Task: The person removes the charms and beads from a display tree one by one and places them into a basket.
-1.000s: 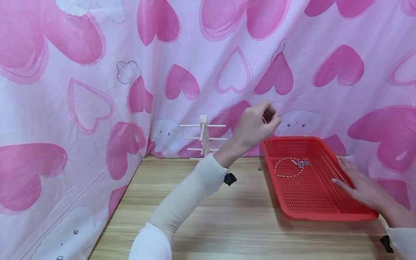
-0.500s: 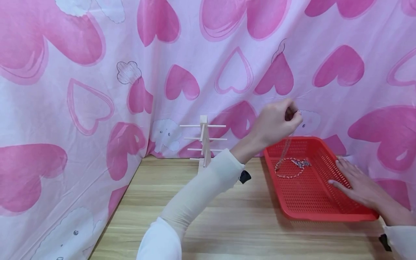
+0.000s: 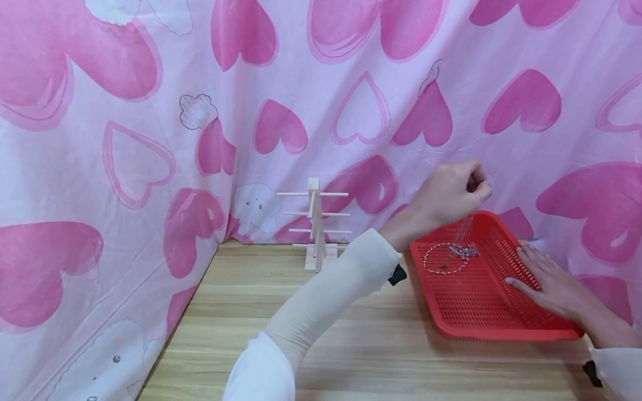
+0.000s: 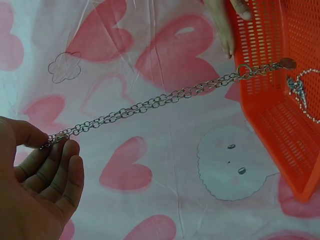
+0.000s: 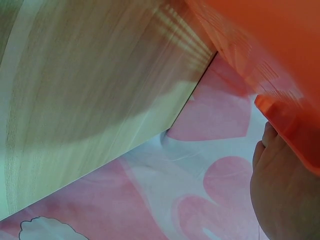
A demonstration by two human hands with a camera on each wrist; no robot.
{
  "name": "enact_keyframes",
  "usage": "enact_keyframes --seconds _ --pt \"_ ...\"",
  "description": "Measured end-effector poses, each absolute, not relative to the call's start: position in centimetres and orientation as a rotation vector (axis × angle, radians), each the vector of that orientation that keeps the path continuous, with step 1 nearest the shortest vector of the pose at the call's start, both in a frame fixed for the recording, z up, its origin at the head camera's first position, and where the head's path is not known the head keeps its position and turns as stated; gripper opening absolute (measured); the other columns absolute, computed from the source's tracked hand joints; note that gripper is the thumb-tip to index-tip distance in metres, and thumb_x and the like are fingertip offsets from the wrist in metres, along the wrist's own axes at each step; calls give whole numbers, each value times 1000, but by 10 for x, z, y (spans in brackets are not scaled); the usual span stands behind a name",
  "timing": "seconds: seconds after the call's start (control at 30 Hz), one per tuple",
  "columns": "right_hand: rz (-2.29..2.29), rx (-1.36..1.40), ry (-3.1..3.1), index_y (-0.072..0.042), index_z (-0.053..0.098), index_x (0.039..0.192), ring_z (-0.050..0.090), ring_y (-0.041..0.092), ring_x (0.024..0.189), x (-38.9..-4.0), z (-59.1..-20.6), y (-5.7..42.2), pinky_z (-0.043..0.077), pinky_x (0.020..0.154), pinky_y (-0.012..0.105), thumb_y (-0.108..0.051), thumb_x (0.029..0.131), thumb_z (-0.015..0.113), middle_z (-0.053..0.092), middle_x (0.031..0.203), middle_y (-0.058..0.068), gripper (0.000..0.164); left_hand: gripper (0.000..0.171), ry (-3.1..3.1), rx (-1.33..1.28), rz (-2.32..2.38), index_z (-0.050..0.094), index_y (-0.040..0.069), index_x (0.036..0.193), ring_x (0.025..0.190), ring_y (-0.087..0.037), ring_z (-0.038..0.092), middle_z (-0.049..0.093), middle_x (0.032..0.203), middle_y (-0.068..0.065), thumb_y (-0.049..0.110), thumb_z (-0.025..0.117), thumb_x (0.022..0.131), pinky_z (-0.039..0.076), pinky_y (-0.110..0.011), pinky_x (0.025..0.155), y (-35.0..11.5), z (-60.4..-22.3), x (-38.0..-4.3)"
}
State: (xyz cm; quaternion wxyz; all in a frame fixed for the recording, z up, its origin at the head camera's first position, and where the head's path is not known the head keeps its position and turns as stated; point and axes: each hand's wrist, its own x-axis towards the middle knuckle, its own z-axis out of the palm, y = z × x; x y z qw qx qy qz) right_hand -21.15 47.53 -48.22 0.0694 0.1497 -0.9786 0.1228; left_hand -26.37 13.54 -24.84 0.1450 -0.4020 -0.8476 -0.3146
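Observation:
My left hand [image 3: 453, 189] pinches the top of a silver chain necklace [image 4: 160, 100] between thumb and fingertips. The chain hangs doubled over a red plastic basket [image 3: 481, 312], with a ring and a small reddish-brown pendant [image 4: 287, 63] at its lower end. Inside the basket lies a loop of light beads [image 3: 435, 272] with a silvery cluster [image 3: 463, 252] at one side. My right hand [image 3: 557, 289] holds the basket's right rim, thumb over the inside and fingers along the outside. In the right wrist view, the basket wall hides part of that hand.
A wooden rack [image 3: 315, 223] with several thin pegs stands at the back of the wooden table [image 3: 241, 328], left of the basket. A pink heart-patterned cloth [image 3: 281, 50] hangs behind and to the left.
My left hand has moved right, from beside the basket's left rim to above its far part, carrying the necklace over it. The right hand stays at the rim.

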Motion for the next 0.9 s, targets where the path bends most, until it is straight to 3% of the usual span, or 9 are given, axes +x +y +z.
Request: enact_keyframes --seconds 0.5,0.9 --pt "347 448 -2954 5 7 168 -24 28 164 -209 -482 474 -31 123 24 -42 109 55 -8 177 25 90 9 -2723 -1206 -704 70 26 103 82 7 60 68 91 18 30 62 107 47 -4 73 179 -279 -266" --pt "347 455 -2932 5 8 168 -23 27 164 -209 -480 471 -30 124 24 -41 109 56 -8 178 25 89 8 -2900 -1156 -631 66 28 101 75 3 59 66 87 17 31 62 107 47 -9 63 196 -311 -267"
